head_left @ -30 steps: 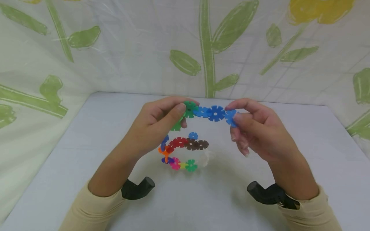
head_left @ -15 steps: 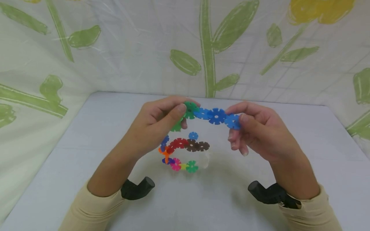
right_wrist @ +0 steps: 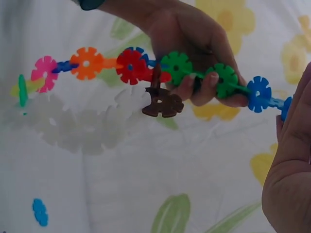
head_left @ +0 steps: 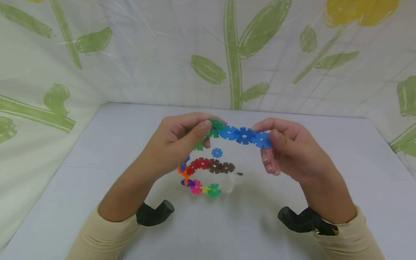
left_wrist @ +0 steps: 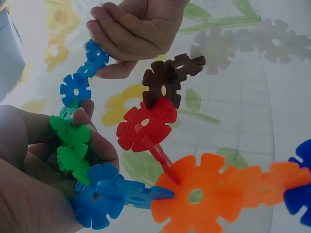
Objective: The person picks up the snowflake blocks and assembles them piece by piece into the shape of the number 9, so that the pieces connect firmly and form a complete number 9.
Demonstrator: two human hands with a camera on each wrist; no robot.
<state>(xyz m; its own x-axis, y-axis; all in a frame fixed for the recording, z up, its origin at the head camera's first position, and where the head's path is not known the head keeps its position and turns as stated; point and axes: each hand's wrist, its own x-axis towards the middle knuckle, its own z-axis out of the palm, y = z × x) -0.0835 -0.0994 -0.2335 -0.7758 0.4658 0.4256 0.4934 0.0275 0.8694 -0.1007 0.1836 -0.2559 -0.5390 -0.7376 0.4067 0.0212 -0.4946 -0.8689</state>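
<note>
A linked chain of flower-shaped plastic discs hangs between the two hands. The left hand (head_left: 173,146) pinches a green disc (head_left: 216,129) between thumb and fingers. At the other end, the right hand (head_left: 294,153) pinches a light blue disc (head_left: 262,140), which joins a darker blue disc (head_left: 245,135). From the left hand the chain loops down through orange (left_wrist: 194,196), red (left_wrist: 146,124) and brown discs (left_wrist: 163,90). Pink (head_left: 196,187), yellow and green discs follow along the lower side, then clear discs (right_wrist: 90,128). The left palm hides part of the chain in the head view.
A loose blue disc (head_left: 217,152) lies on the white table (head_left: 107,144) beyond the hanging loop. A small dark spot (head_left: 239,174), too small to identify, shows beside the clear discs. Behind the table hangs a sheet (head_left: 156,65) printed with leaves and flowers.
The right hand has lowered slightly, so the blue end of the chain slopes down to the right. The light blue end disc shows more of its face. The left hand has dipped a little.
</note>
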